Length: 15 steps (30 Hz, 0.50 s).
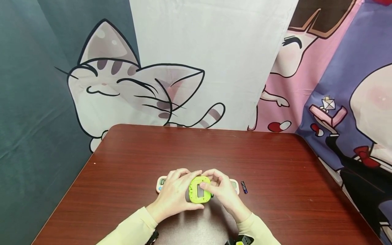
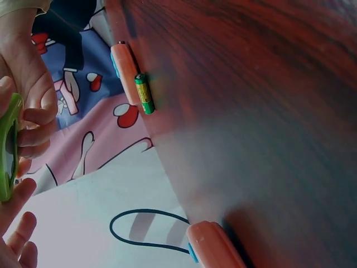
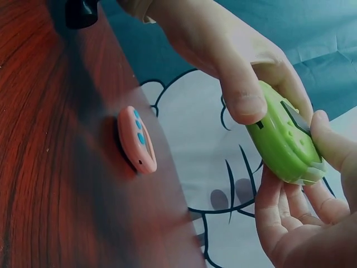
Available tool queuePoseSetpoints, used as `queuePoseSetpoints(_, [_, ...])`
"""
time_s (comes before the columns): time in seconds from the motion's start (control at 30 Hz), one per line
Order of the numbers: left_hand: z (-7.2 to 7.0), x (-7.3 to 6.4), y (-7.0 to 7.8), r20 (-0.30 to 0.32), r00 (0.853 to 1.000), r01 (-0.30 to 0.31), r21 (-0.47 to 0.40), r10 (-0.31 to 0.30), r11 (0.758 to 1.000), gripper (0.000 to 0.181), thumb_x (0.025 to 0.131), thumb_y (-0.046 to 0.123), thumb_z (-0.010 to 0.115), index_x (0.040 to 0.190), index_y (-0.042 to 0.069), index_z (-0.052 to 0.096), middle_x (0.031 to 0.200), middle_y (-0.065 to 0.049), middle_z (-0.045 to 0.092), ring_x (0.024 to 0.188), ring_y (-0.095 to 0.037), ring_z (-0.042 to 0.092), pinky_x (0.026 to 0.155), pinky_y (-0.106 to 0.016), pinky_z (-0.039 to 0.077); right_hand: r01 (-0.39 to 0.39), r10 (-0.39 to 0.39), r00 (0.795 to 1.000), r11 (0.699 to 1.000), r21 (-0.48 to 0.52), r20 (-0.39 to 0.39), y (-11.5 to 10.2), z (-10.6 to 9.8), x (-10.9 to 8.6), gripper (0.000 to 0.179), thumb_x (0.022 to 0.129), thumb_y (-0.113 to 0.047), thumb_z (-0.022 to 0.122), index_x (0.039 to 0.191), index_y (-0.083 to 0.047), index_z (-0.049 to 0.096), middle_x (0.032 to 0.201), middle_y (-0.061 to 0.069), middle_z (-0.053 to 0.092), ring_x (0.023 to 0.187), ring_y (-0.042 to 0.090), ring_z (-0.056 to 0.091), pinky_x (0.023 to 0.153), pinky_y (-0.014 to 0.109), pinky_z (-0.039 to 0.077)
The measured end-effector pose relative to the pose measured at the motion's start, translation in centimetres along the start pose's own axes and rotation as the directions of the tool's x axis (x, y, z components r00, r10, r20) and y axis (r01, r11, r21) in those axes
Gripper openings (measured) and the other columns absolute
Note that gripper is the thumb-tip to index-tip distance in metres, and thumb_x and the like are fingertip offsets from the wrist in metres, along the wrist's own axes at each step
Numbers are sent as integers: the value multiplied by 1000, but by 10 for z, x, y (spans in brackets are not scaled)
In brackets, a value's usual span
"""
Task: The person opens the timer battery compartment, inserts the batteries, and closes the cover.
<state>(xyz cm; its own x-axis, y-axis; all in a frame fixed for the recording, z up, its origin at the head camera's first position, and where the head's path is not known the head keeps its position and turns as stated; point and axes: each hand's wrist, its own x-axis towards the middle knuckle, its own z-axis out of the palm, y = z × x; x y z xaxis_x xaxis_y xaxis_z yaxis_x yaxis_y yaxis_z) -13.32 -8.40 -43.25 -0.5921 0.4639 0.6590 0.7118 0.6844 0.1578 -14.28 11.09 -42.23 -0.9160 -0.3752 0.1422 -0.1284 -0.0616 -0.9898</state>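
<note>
A rounded lime-green digital timer [image 1: 195, 196] with a grey rectangular window is held up between my two hands, above the near part of the table. My left hand [image 1: 174, 192] grips it from the left, fingers along the top and thumb below. On the right side, my right hand [image 1: 225, 192] pinches it, thumb over the face and fingers behind the edge. The right wrist view shows the green timer [image 3: 281, 142] edge-on, both thumbs touching it. Pale pink timers lie either side on the table, one left [image 1: 160, 183] and one right [image 1: 234, 185], partly hidden by my hands.
A dark blue battery [image 1: 244, 187] lies right of the right-hand timer. In the left wrist view, a green and yellow battery [image 2: 144, 94] lies beside a pink timer [image 2: 124, 70]. The brown table [image 1: 196, 146] ends at printed curtains [image 1: 239, 51] behind it.
</note>
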Motion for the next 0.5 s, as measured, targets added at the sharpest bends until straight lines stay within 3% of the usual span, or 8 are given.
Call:
queuePoseSetpoints(0.13, [-1,1,0,-38,999,-24,0,24,1000,86,54,63,81,125,19,57,104,10,67,98,-16,51,83,-37,38,-8,8,1000,1000,-18,0,-2,-2,-1,35,84,1,66,113,12,52,89,0,65,78,9,66,69,22,52])
queuePoseSetpoints(0.23, [-3,0,0,-57,998,-31,1,31,1000,82,54,61,81,121,20,59,102,11,67,95,-16,51,83,-37,38,-58,58,998,996,-66,3,-6,-4,-2,36,84,-4,68,113,10,54,86,2,65,75,8,65,65,22,52])
queuePoseSetpoints(0.4, [-5,-1,-3,-85,996,-32,15,33,999,80,52,60,82,118,20,60,99,13,66,93,-15,51,81,-36,39,-141,150,987,981,-136,56,-9,-7,-4,32,84,-9,68,105,12,58,83,4,64,68,7,61,58,24,50])
queuePoseSetpoints(0.5, [-5,-1,-4,-89,995,-41,12,42,999,81,52,62,81,118,19,60,99,13,65,92,-15,50,80,-36,39,-143,158,984,976,-166,83,-9,-9,-4,29,84,-9,68,101,13,59,81,6,65,64,8,60,56,26,51])
